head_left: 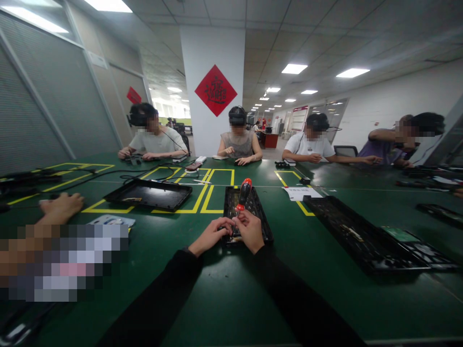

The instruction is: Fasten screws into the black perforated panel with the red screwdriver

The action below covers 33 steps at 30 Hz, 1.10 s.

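A screwdriver (245, 192) with an orange-and-black handle points up and away over a black plastic tray (266, 230) in front of me. My right hand (250, 230) is closed, its fingers pinched round the lower end of the screwdriver near the shaft. Close beside it, my left hand (216, 233) has its fingers bent together over the tray's left side, almost meeting the right fingertips. Whatever the left fingers pinch is too small to make out. Small pieces lie inside the tray, partly covered by my hands.
Left of centre lies a wide black tray (159, 193); a long black tray (361, 236) is on the right, beside a white paper (303, 193). Cables (108, 172) cross the green table (217, 308). Several people sit opposite, and another person's hand (63, 206) rests at left.
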{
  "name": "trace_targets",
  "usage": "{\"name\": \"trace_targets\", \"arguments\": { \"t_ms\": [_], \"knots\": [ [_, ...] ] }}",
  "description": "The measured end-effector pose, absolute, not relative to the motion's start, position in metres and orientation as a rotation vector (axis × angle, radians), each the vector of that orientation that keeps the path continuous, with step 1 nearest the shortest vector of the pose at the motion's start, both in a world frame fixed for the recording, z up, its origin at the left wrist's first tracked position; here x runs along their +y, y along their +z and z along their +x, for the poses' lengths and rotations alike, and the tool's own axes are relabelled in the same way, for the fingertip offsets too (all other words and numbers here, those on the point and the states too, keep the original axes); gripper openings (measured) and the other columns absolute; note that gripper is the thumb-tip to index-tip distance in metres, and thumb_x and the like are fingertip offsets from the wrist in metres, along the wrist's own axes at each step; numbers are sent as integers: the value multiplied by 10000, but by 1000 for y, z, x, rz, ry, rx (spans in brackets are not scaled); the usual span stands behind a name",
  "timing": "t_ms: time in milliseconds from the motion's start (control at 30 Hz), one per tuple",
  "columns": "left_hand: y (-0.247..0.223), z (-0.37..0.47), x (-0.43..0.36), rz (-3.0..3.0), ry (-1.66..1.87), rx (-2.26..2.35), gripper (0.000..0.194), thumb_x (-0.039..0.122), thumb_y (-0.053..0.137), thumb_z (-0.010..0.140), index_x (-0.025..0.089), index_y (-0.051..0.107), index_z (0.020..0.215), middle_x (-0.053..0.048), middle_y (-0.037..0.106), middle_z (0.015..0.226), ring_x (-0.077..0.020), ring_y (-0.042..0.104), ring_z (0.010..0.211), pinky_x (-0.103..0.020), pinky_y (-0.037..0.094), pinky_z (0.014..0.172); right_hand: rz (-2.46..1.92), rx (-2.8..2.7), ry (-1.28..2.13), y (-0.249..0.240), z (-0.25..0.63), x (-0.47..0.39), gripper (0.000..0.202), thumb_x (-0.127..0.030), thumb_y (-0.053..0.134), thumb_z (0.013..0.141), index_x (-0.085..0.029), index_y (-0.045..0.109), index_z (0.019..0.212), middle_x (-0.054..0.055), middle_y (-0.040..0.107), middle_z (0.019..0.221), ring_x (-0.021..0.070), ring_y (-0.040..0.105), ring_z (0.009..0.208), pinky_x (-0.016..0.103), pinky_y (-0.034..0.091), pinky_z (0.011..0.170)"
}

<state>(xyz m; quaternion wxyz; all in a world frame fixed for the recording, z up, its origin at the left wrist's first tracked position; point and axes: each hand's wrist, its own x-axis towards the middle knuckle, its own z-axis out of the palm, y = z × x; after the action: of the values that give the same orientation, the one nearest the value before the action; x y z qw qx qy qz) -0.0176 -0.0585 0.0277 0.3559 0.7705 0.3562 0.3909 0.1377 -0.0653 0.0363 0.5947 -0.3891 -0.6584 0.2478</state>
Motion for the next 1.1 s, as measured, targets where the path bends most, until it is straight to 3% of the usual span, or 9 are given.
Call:
{"name": "trace_targets", "arguments": {
  "t_ms": [233,467,733,900,1100],
  "knots": [
    [27,-18,-57,2044,1012,957,208,154,461,726,144,604,877,-16,613,756,-142,550,770,-264,398,796,-903,-1567,558,38,138,-66,120,-200,542,757,-160,614,844,7,606,677,129,586,623,220,476,587],
    [29,-17,-58,2141,1015,1000,129,151,476,725,147,603,702,-23,613,798,-147,538,806,-264,390,818,-866,-1597,553,39,138,-67,175,-193,541,758,-168,619,913,6,603,700,128,585,633,218,476,580],
    [28,-19,-59,2203,1016,1022,127,252,556,746,154,633,767,-36,618,804,-153,539,805,-276,396,796,-857,-1587,627,37,139,-63,108,-199,532,766,-163,615,826,2,603,674,130,587,615,235,483,599],
    [27,-20,-58,2219,1018,1025,191,328,559,759,160,647,781,-42,621,807,-157,538,816,-278,397,792,-816,-1523,744,34,140,-61,211,-217,568,745,-161,601,946,25,645,728,151,614,646,257,503,605],
    [27,-20,-59,2191,1011,1005,206,344,556,763,163,646,800,-41,621,833,-159,537,838,-279,396,805,-821,-1499,791,35,138,-62,225,-240,578,737,-147,592,941,36,646,726,145,612,617,251,510,567]
  ]
}}
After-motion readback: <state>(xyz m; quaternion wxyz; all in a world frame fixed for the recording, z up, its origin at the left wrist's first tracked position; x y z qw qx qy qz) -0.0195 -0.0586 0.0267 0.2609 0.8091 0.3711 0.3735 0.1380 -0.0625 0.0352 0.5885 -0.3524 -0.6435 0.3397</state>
